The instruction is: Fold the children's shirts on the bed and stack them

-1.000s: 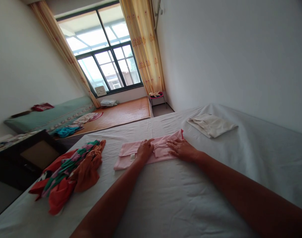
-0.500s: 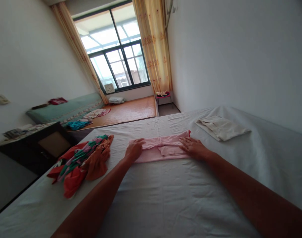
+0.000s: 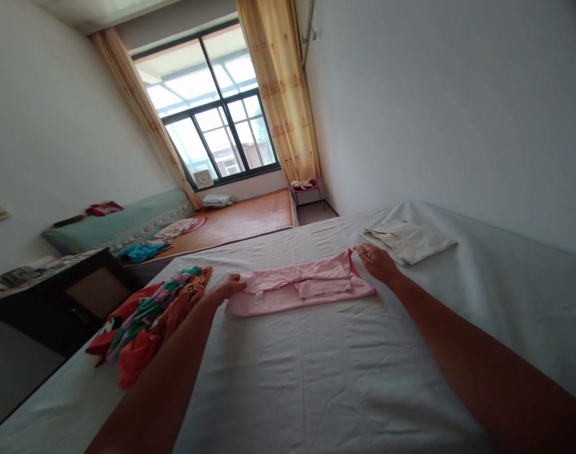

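A pink garment (image 3: pixel 288 296), folded into a long strip, lies across the pale bed sheet (image 3: pixel 288 378) in front of me. A small white tag shows near its left end. My left hand (image 3: pixel 230 287) is closed on the strip's left end, fingers pinching the edge. At the other end my right hand (image 3: pixel 375 261) is closed on the upper right corner, where red trim shows and the fabric is slightly raised. The exact kind of garment cannot be made out in this folded state.
Left on the bed is a heap of red, green and orange clothes (image 3: pixel 150 321). A folded beige cloth (image 3: pixel 411 241) lies beyond my right hand. A dark cabinet (image 3: pixel 56 309) stands at the left; another bed (image 3: pixel 250 214) is under the window.
Both hands have gone from lying on the pink garment to gripping its two ends. The left hand moved left, the right slightly up, and the right corner is lifted. The view shifted a little.
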`<state>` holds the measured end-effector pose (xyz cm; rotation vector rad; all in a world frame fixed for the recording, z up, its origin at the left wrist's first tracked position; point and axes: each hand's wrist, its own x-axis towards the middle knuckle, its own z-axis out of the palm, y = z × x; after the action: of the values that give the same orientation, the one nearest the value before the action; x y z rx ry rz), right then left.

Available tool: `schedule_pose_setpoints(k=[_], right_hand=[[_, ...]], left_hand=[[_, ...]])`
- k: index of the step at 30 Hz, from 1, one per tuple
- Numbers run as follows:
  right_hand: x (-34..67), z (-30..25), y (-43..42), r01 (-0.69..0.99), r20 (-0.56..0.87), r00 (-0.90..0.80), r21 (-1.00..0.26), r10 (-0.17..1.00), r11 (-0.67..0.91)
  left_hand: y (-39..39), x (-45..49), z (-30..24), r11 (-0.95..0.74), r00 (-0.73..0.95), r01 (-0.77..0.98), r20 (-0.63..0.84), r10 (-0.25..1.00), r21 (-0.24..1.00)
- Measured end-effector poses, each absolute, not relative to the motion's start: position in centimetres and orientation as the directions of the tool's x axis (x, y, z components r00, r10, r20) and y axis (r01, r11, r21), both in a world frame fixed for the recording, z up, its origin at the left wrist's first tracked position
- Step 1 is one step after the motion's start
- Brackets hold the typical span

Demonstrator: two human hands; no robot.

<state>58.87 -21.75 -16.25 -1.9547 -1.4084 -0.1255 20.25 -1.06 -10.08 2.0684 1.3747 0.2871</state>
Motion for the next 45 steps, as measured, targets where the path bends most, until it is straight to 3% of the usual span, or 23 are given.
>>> schedule_pose_setpoints(k=[7, 15, 19, 22, 24, 26, 28, 30, 32, 34, 36, 40, 43, 45], right_hand=[[59.6, -15.8, -22.2, 0.819, 0.463, 0.456, -0.552, 0.761, -0.155], [60.5, -16.3, -22.2, 0.811, 0.424, 0.475, -0.55, 0.771, -0.197], [60.9, -16.8, -22.1, 0.805, 0.401, 0.491, -0.548, 0.773, -0.227], [61.2, -16.7, -22.1, 0.789, 0.393, 0.516, -0.565, 0.761, -0.243], [60.8, -15.8, -22.1, 0.782, 0.431, 0.542, -0.574, 0.722, -0.244], [59.7, -14.6, -22.2, 0.809, 0.519, 0.522, -0.552, 0.677, -0.201], [57.5, -13.4, -22.3, 0.881, 0.609, 0.393, -0.465, 0.689, -0.092], [54.7, -13.1, -22.2, 0.943, 0.623, 0.17, -0.328, 0.764, 0.058], [51.9, -14.0, -21.8, 0.958, 0.532, -0.034, -0.225, 0.846, 0.18], [50.1, -15.6, -21.3, 0.958, 0.392, -0.108, -0.203, 0.914, 0.2], [49.8, -17.0, -20.7, 0.966, 0.26, -0.059, -0.228, 0.964, 0.121], [52.6, -17.9, -20.1, 0.964, 0.113, 0.173, -0.225, 0.978, -0.145], [54.3, -17.4, -20.2, 0.927, 0.081, 0.343, -0.193, 0.936, -0.323], [54.0, -17.1, -20.4, 0.907, 0.154, 0.413, -0.155, 0.898, -0.39]], left_hand=[[-4.6, 31.7, -7.4, -0.393, 0.602, 0.587, -0.056, 0.797, 0.708], [-10.2, 44.4, -9.9, -0.352, 0.671, 0.523, -0.12, 0.732, 0.777], [-12.4, 46.4, -11.8, -0.327, 0.698, 0.527, -0.18, 0.694, 0.784], [-12.7, 45.8, -11.8, -0.248, 0.761, 0.478, -0.256, 0.596, 0.842], [-12.0, 44.5, -11.1, -0.214, 0.801, 0.373, -0.197, 0.565, 0.903], [-10.7, 42.6, -10.4, -0.267, 0.782, 0.267, -0.047, 0.621, 0.926], [-9.3, 40.5, -10.3, -0.412, 0.732, 0.239, 0.115, 0.671, 0.879], [-8.1, 38.3, -11.2, -0.617, 0.725, 0.274, 0.263, 0.636, 0.738], [-7.5, 36.5, -12.9, -0.794, 0.777, 0.297, 0.349, 0.524, 0.531], [-7.3, 34.9, -15.1, -0.886, 0.85, 0.289, 0.329, 0.411, 0.362], [-7.5, 33.8, -16.9, -0.916, 0.897, 0.29, 0.255, 0.362, 0.278], [-8.4, 32.8, -18.3, -0.897, 0.892, 0.382, 0.165, 0.42, 0.222], [-8.8, 32.7, -17.9, -0.878, 0.871, 0.434, 0.153, 0.466, 0.201], [-9.0, 32.6, -17.7, -0.872, 0.863, 0.452, 0.156, 0.481, 0.188]])
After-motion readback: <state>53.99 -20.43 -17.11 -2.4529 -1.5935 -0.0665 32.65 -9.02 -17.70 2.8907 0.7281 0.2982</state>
